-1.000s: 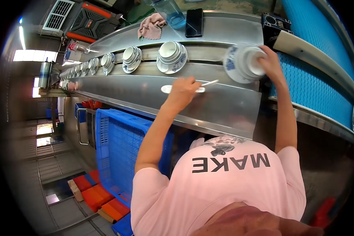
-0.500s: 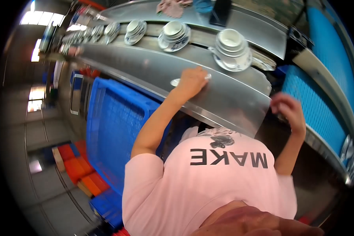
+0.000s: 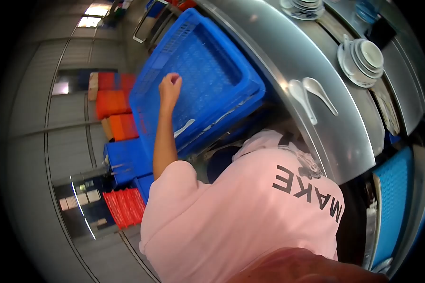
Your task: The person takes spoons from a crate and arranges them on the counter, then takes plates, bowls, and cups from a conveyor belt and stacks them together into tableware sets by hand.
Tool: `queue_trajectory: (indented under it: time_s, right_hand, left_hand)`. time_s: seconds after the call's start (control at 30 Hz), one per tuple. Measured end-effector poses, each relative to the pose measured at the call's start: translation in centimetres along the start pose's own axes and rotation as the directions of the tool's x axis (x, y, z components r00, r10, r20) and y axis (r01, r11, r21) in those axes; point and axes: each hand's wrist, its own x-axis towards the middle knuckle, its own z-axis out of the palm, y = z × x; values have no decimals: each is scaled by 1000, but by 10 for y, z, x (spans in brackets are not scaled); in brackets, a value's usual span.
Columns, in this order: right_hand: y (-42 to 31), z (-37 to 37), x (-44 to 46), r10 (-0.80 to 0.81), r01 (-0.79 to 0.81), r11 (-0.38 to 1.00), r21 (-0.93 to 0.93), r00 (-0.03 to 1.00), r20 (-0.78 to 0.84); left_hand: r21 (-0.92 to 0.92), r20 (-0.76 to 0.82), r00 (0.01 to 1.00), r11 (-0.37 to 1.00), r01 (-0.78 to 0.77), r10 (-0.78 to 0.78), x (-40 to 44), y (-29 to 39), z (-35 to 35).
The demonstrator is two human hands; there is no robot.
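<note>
My left hand [image 3: 171,88] is over the blue crate [image 3: 253,85], its fingers curled closed; what they hold, if anything, is hidden. Below it, a white spoon [image 3: 184,128] lies at the crate's near side. My right hand is out of view. Two white spoons [image 3: 303,102] [image 3: 320,96] lie side by side on the metal table [image 3: 352,137]. Beyond them stands a stack of white bowls [image 3: 369,55] on a blue-patterned plate, with a spoon at its side. Part of another stack of dishes [image 3: 305,6] shows at the top edge.
Red and orange crates [image 3: 112,103] and a blue crate [image 3: 127,160] stand on the floor at the left. A red ribbed stack [image 3: 124,207] is lower down. A blue conveyor belt [image 3: 393,203] runs at the right. A dark phone [image 3: 381,32] lies behind the dishes.
The view has swung left, so the table and dishes appear farther right. My left hand has moved from the spoons on the table to above the crate. My right hand has left the view.
</note>
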Motion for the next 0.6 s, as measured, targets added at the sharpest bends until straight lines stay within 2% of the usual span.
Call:
queue_trajectory:
  time_s: [0.03,0.13,0.23,0.27,0.37,0.47,0.57,0.6]
  right_hand:
    - [2,-2,1,3,-4,1000,-23,1000,-5]
    - [14,-8,9,20,-21,996,-86,1000,-11]
    - [20,-19,14,26,-29,991,-133,999,-23]
    - [19,-22,17,31,-35,988,-150,999,-26]
    - [23,-27,16,24,-31,986,-166,999,-42]
    - [22,-29,14,33,-40,984,-171,998,-47]
    - [17,-29,7,45,-55,987,-150,997,-66]
    - [15,-28,1,62,-72,988,-137,995,-76]
  left_hand:
    - [94,102,987,989,113,-123,-16,-24,-8]
    - [147,471,878,989,21,-89,-67,-71,-19]
    - [23,658,753,1000,-4,-12,-107,-82,-18]
    - [52,659,750,998,29,-56,-115,-99,-9]
    - [130,693,703,986,102,-164,-109,-69,-20]
    - [127,734,664,990,68,-140,-104,-68,-7]
    - [-23,701,713,1000,-3,18,-100,-87,7]
    - [-33,692,722,999,0,22,-97,-88,7]
